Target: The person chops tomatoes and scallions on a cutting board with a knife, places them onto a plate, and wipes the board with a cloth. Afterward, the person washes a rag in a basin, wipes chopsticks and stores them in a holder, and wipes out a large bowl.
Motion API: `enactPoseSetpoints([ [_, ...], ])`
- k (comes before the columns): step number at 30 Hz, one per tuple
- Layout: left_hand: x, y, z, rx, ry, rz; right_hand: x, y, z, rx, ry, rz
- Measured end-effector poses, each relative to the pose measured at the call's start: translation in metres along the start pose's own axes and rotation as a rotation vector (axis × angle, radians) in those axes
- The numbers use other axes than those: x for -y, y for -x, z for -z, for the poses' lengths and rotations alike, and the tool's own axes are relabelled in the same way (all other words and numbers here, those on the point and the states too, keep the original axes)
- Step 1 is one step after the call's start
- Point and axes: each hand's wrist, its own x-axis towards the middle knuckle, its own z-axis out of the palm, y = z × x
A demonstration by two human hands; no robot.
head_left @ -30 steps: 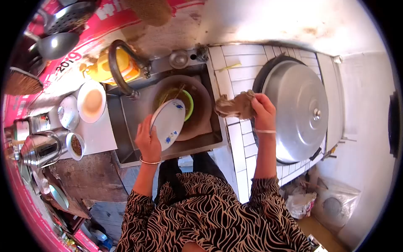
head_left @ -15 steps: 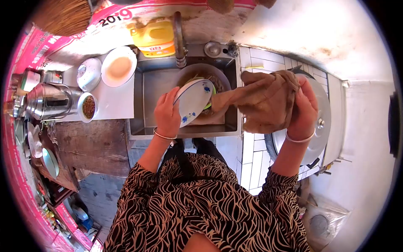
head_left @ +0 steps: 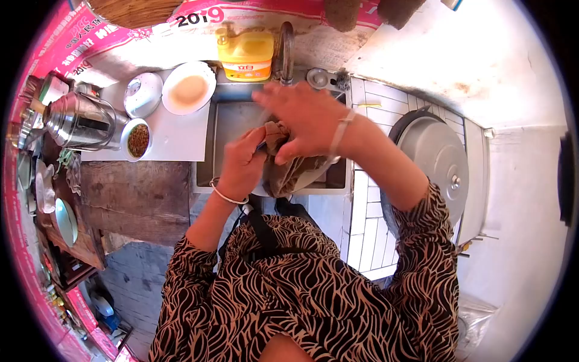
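My left hand is closed at the sink's front, gripping the bowl; only a sliver of its blue rim shows by the fingertips. A brown cloth is bunched over the bowl and hides nearly all of it. Above the cloth, my right hand stretches its fingers toward the tap, slightly blurred. Its thumb points down close to the cloth; whether it touches is unclear. Beneath both hands is the metal sink, its basin largely covered by them.
Left of the sink, a white counter holds a stained plate, an upturned bowl and a cup of brown bits. A yellow jug stands behind the sink. A large lidded pot sits on the tiled counter at right.
My right hand has swung left from beside the pot to above the sink, opening out. The cloth came with it and now lies over the bowl in my left hand.
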Motion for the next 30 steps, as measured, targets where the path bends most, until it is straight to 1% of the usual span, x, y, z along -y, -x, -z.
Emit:
enactPoseSetpoints([
  [1,-0.003,0.002,0.005,0.011,-0.052,-0.019,0.010,-0.008,-0.003,0.224,-0.031,-0.030],
  [2,-0.004,0.003,0.008,0.024,-0.105,-0.040,0.015,-0.018,-0.001,0.585,-0.122,-0.110],
  [5,-0.003,0.010,0.015,-0.018,0.121,0.041,0.011,-0.035,-0.025,0.658,-0.157,-0.057],
  [8,0.006,0.016,0.025,-0.035,0.184,0.249,0.001,-0.037,-0.036,0.607,-0.275,-0.003],
  [11,0.004,0.016,0.032,-0.078,0.247,0.245,-0.011,-0.024,-0.025,0.551,-0.592,-0.094],
  [12,0.004,0.018,0.033,-0.094,0.301,0.258,-0.012,-0.020,-0.025,0.560,-0.644,-0.180],
  [14,0.008,0.016,0.033,-0.128,0.406,0.276,-0.022,-0.006,-0.038,0.490,-0.761,-0.254],
  [16,0.008,0.013,0.037,-0.195,0.401,0.293,-0.022,0.008,-0.035,0.388,-0.905,-0.348],
  [17,0.009,0.013,0.040,-0.226,0.401,0.303,-0.020,0.014,-0.038,0.343,-1.027,-0.431],
  [19,0.011,0.013,0.046,-0.279,0.511,0.331,-0.016,0.028,-0.051,0.245,-1.268,-0.598],
  [23,0.015,0.005,0.056,-0.437,0.678,0.359,0.014,0.045,-0.085,-0.171,-1.737,-0.832],
  [24,0.015,0.004,0.057,-0.485,0.694,0.361,0.021,0.044,-0.086,-0.225,-1.823,-0.874],
  [28,0.008,-0.002,0.054,-0.658,0.819,0.342,0.055,0.028,-0.094,-0.553,-2.009,-0.938],
  [30,0.003,-0.005,0.046,-0.715,0.859,0.295,0.075,0.015,-0.100,-0.737,-2.052,-0.893],
])
